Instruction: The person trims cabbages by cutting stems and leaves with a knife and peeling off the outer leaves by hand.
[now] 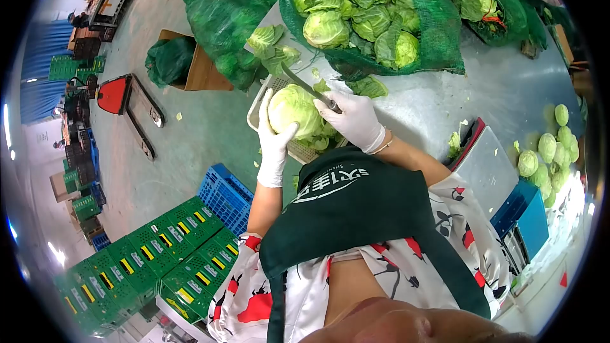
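A pale green cabbage (294, 112) rests in my left hand (274, 143), which wears a white glove and has its fingers and thumb around the head. In my gloved right hand (357, 121) is a knife (304, 84), its dark handle end in my fist and its blade slanting across the top of the cabbage. Beneath the cabbage is a light plastic basket (252, 116) with leaf pieces in it. Loose outer leaves (270, 44) lie at the metal table's edge, just beyond the knife tip.
An open green mesh sack (438, 38) of cabbages lies on the metal table (502, 82). More full sacks (222, 22) stand on the floor. Trimmed cabbages (548, 147) are piled at right. Green crates (136, 260), a blue crate (225, 197) and a red pallet jack (114, 94) are at left.
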